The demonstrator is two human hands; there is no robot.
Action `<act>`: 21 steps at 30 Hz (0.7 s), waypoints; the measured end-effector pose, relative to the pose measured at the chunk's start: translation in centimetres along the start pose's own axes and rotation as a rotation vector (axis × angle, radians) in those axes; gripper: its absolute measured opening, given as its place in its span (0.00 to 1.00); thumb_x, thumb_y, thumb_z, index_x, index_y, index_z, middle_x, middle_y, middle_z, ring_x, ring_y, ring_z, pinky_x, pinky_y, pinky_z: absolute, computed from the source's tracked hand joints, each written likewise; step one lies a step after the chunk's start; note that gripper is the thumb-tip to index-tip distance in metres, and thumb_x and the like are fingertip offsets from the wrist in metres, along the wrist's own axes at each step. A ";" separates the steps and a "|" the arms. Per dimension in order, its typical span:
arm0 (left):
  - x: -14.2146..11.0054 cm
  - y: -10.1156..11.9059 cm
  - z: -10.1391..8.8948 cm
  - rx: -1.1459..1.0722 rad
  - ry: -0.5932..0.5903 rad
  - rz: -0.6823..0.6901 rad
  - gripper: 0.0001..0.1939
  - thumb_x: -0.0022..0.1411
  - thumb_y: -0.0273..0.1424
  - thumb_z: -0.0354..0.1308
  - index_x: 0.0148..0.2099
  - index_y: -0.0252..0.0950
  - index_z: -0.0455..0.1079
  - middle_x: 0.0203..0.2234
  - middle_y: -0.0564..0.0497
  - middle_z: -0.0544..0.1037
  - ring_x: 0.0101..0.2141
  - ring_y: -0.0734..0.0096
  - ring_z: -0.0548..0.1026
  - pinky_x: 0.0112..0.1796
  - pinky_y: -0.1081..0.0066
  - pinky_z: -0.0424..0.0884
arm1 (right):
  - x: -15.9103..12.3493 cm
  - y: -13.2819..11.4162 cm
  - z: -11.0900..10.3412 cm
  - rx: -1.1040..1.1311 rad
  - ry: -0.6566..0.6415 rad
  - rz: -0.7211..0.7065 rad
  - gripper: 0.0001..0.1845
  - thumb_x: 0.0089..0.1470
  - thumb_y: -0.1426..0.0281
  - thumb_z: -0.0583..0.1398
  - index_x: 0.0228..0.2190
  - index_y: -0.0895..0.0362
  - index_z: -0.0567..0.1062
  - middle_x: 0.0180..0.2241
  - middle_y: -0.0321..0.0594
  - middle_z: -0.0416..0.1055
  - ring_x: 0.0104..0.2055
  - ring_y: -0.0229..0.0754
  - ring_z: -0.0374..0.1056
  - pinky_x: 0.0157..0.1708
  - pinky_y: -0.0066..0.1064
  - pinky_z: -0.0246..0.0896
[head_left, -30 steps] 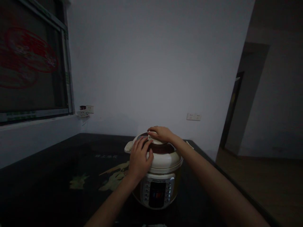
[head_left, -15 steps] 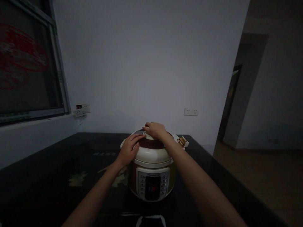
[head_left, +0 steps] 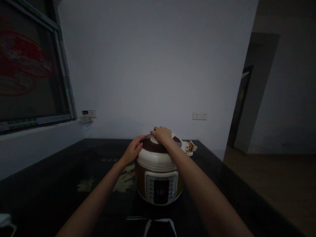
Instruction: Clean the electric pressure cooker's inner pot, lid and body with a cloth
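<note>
An electric pressure cooker [head_left: 158,168] with a cream and dark red lid [head_left: 154,156] stands upright on a dark glossy table [head_left: 61,171]. Its front panel [head_left: 161,189] shows a small red lit display between columns of buttons. My right hand [head_left: 163,134] is wrapped over the knob [head_left: 154,140] at the middle of the lid. Against the lid's left side rests my left hand [head_left: 134,149], fingers stretched out over the top edge. At the right of the lid a cream handle piece [head_left: 191,147] with a brownish inside sticks out.
A wall socket [head_left: 199,116] is behind the table on the right, and another [head_left: 86,116] hangs loose at the left corner. A window [head_left: 27,72] is on the left. Leaf patterns [head_left: 85,185] mark the tabletop. Wooden floor [head_left: 259,177] lies to the right.
My left hand has slid leftward, away from the knob to the lid's side. The right hand stays on the knob. The view has shifted slightly.
</note>
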State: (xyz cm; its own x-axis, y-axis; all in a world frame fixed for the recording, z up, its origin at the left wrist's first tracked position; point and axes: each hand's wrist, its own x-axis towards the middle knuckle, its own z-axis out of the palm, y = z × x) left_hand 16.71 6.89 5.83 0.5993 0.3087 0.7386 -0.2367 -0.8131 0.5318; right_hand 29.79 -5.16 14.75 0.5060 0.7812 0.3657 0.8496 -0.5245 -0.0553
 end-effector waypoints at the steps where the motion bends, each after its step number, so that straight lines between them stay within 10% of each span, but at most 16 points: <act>1: 0.0 -0.5 -0.1 -0.011 0.071 -0.059 0.22 0.63 0.40 0.45 0.52 0.35 0.69 0.51 0.44 0.73 0.53 0.61 0.68 0.56 0.61 0.59 | -0.1 0.0 0.0 -0.009 0.012 -0.006 0.20 0.60 0.58 0.55 0.49 0.57 0.69 0.49 0.45 0.68 0.49 0.46 0.67 0.48 0.47 0.63; 5: 0.0 -3.5 -0.2 -0.073 0.294 -0.315 0.20 0.66 0.41 0.44 0.45 0.33 0.71 0.44 0.42 0.76 0.48 0.60 0.71 0.53 0.56 0.62 | -0.4 0.2 0.0 -0.049 0.058 -0.047 0.21 0.60 0.57 0.55 0.49 0.57 0.69 0.51 0.45 0.66 0.52 0.49 0.64 0.50 0.49 0.61; 21: -0.8 -6.0 0.6 -0.262 0.282 -0.518 0.14 0.65 0.39 0.54 0.42 0.32 0.71 0.40 0.47 0.76 0.42 0.64 0.74 0.44 0.57 0.70 | -0.2 -0.2 0.4 -0.139 0.060 -0.060 0.19 0.60 0.58 0.55 0.48 0.57 0.69 0.47 0.44 0.69 0.45 0.44 0.68 0.45 0.44 0.65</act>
State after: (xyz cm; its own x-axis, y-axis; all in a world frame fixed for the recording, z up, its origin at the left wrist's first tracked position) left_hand 18.07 11.21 1.78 0.4708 0.7755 0.4208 -0.1714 -0.3875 0.9058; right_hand 29.54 -5.03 14.27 0.4418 0.7931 0.4193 0.8472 -0.5226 0.0958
